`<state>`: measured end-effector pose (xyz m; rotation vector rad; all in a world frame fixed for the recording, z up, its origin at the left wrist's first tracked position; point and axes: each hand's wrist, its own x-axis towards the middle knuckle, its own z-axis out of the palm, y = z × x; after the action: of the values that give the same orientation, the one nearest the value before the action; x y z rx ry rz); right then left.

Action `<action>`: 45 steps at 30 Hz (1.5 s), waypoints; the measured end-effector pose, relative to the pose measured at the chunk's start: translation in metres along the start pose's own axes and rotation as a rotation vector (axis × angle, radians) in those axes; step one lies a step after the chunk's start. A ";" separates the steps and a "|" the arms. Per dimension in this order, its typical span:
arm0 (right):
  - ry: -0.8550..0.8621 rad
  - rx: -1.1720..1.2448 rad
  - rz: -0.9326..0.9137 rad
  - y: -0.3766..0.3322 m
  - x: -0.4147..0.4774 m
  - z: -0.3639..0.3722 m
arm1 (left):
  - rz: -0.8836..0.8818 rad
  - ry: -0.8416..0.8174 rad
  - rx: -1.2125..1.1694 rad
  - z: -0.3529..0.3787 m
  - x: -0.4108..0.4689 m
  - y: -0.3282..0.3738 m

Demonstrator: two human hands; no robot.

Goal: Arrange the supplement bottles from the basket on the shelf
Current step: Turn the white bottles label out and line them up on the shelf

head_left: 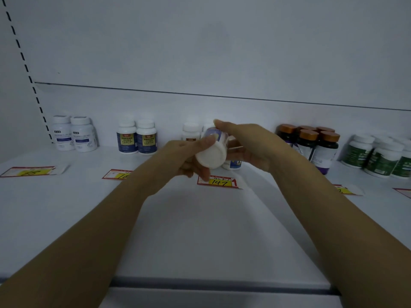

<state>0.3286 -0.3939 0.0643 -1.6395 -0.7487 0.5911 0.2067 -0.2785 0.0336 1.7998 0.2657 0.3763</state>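
A white supplement bottle (212, 153) with a blue label is held tilted above the white shelf (200, 218), its white cap pointing at me. My left hand (189, 158) grips it around the cap end, thumb on top. My right hand (246, 144) holds the bottle's body from the right, its fingers reaching over the top. Just behind, a similar white bottle (232, 164) stands on the shelf, mostly hidden by my hands, with another white bottle (190, 131) behind it on the left. The basket is out of view.
Along the shelf back stand two white bottles (74, 134) at the left, two blue-labelled bottles (136, 137), dark bottles with copper caps (311, 143) and green-labelled bottles (378, 156) at the right. Price tags lie on the shelf, one reading 147 (219, 181).
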 end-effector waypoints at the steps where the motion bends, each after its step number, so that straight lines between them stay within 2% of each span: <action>1: -0.005 0.016 0.044 0.000 -0.001 0.000 | -0.039 -0.029 -0.027 0.000 0.000 -0.001; 8: -0.026 0.080 0.123 0.003 -0.003 0.000 | -0.100 -0.100 -0.021 -0.002 0.000 -0.003; 12: -0.022 0.074 0.000 0.000 0.001 0.001 | -0.085 -0.065 0.044 -0.001 0.002 -0.004; 16: -0.010 0.029 -0.175 -0.003 0.002 -0.005 | -0.008 0.034 0.207 0.002 0.004 -0.006; 19: 0.013 0.000 -0.242 -0.004 0.001 -0.006 | 0.075 0.073 0.234 0.003 0.004 -0.008; 29: -0.008 -0.057 -0.286 -0.003 0.001 -0.009 | 0.167 0.126 0.318 0.001 0.006 -0.014; 32: -0.009 -0.136 -0.286 -0.006 0.000 -0.010 | 0.172 0.133 0.346 0.000 0.007 -0.017; 38: 0.005 -0.574 -0.301 -0.026 -0.007 -0.015 | 0.206 0.153 0.488 0.003 0.009 -0.021; 40: 0.004 -0.612 -0.320 -0.041 -0.006 -0.019 | 0.230 0.207 0.498 0.002 0.009 -0.023; 42: 0.044 -0.566 -0.353 -0.061 -0.002 -0.028 | 0.208 0.245 0.530 0.000 0.009 -0.025; 45: 0.148 -0.548 -0.396 -0.091 0.010 -0.044 | 0.027 0.149 0.777 0.002 0.010 -0.032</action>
<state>0.3532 -0.4047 0.1626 -1.9272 -1.1557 -0.0303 0.2171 -0.2682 0.0038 2.5402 0.5463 0.4649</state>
